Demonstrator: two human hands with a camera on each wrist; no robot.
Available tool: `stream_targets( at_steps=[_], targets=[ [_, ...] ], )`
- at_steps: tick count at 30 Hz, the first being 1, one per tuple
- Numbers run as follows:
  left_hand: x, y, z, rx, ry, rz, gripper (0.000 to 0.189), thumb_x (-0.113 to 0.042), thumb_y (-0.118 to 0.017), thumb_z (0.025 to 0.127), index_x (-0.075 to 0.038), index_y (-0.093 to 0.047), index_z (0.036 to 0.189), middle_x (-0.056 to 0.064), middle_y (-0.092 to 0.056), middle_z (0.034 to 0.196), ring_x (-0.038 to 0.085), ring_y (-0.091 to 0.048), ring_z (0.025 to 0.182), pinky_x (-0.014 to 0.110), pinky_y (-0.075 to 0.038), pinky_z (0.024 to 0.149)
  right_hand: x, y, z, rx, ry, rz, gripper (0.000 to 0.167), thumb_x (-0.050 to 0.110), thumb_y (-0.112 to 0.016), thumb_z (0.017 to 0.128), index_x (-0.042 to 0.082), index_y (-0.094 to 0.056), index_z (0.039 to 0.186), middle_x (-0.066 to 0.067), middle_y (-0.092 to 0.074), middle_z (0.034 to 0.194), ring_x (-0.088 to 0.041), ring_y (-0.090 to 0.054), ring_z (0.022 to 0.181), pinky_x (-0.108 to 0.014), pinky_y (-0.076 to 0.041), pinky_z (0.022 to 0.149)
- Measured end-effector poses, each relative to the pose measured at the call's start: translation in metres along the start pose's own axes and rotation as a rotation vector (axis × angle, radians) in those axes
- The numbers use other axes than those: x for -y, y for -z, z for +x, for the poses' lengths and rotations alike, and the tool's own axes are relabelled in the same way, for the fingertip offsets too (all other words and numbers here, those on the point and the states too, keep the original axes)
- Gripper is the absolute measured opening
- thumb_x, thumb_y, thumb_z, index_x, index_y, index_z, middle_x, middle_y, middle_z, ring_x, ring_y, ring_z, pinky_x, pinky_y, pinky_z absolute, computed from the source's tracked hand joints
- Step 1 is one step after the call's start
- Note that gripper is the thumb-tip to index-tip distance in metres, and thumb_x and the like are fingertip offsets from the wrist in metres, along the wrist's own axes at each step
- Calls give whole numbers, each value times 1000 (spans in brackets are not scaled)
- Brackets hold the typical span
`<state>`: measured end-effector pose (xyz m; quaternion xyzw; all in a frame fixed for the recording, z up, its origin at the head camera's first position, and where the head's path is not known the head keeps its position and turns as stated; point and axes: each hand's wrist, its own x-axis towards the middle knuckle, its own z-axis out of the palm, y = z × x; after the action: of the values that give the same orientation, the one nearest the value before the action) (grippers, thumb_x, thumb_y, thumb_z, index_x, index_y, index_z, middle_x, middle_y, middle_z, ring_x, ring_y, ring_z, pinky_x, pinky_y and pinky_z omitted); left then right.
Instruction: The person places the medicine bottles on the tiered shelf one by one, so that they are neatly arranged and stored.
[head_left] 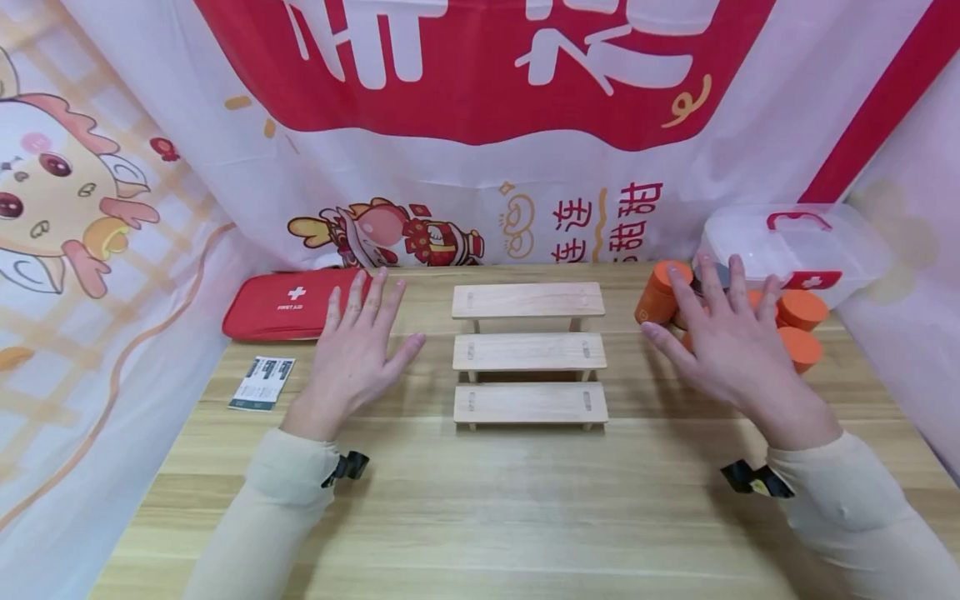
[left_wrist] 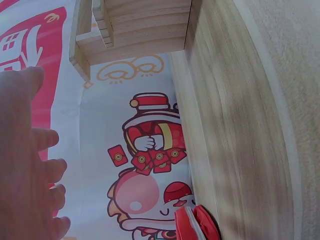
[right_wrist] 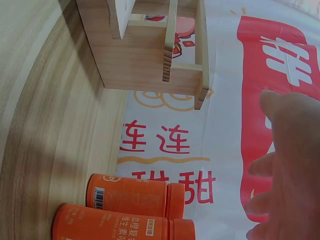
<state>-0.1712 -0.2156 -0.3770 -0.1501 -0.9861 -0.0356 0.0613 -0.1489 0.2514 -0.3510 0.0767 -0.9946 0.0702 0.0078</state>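
My left hand [head_left: 352,358], fingers spread, hovers at the right end of a red zip pouch [head_left: 277,308] with a white cross. Over on the right, my right hand [head_left: 735,350] is spread above a group of orange bottles [head_left: 655,296], hiding part of them. Neither hand holds anything. Between them stands a three-step wooden rack [head_left: 529,352], its shelves bare. In the right wrist view, two orange bottles [right_wrist: 127,195] with printed labels stand near the rack's side, and my right fingers [right_wrist: 262,165] are extended well away from them.
A clear plastic box [head_left: 795,242] with a red handle and white-cross label stands at the back right. A small printed card [head_left: 262,382] lies in front of the pouch. Printed cloth [head_left: 480,92] hangs behind and on both sides of the wooden table [head_left: 525,517].
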Motion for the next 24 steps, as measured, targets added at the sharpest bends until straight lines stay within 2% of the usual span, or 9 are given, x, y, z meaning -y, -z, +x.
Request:
stream_targets(
  at_steps=[6,11,16,17,18,19,20,22,24],
  targets=[
    [2,2,-2,-29,-8,-44,88,-67,-37,109,-17,-8,175,10,-2,183,43,-5,169,63,-6,139,-1,3,-4,-50,9,23,101,73,-49,102,15,-9,174,-23,6,181,-57,12,163,-80,16,126],
    [3,7,-6,-65,-5,-145,86,-63,-41,109,-14,-15,174,12,-16,182,42,-18,168,61,-15,138,-6,9,-7,-98,18,109,97,67,-54,103,15,-15,174,-22,-3,181,-57,1,164,-78,4,130],
    [1,14,-11,-103,30,-277,80,-56,-50,109,-17,-23,173,17,-38,174,46,-45,155,66,-39,127,-12,13,-14,-167,-6,260,89,56,-62,105,14,-24,173,-25,-23,178,-57,-24,160,-84,-28,120],
    [0,16,-12,-107,41,-308,79,-55,-52,108,-17,-25,173,17,-42,172,46,-48,152,67,-42,124,-13,13,-16,-197,-11,281,86,52,-64,105,13,-26,172,-26,-29,175,-57,-34,155,-83,-36,114],
    [-1,17,-12,-110,52,-341,77,-53,-53,108,-18,-28,172,16,-45,170,46,-51,150,67,-45,121,-14,12,-18,-233,-15,296,83,48,-66,105,14,-30,171,-28,-47,164,-54,-51,142,-77,-50,107],
    [-2,18,-13,-109,61,-375,76,-52,-54,108,-19,-29,171,16,-48,169,44,-53,148,68,-46,120,-16,12,-20,-275,-15,303,80,45,-68,104,14,-33,170,-30,-62,146,-49,-64,122,-67,-62,97],
    [-2,18,-14,-104,71,-408,74,-51,-55,108,-19,-31,171,14,-50,167,43,-54,148,68,-46,120,-17,11,-22,-316,-14,319,77,41,-70,104,14,-37,168,-29,-69,126,-43,-68,100,-54,-68,83],
    [-3,19,-15,-96,82,-469,71,-49,-57,108,-19,-35,168,12,-53,165,39,-54,149,67,-45,121,-20,9,-25,-391,-5,351,68,34,-70,104,13,-46,164,-24,-69,102,-28,-57,66,-32,-58,56],
    [-4,20,-17,-92,88,-526,67,-47,-59,108,-18,-40,165,11,-58,161,37,-56,148,68,-45,122,-24,7,-28,-462,0,383,60,29,-71,104,12,-54,159,-18,-60,81,-17,-36,51,-23,-34,45]
  ],
)
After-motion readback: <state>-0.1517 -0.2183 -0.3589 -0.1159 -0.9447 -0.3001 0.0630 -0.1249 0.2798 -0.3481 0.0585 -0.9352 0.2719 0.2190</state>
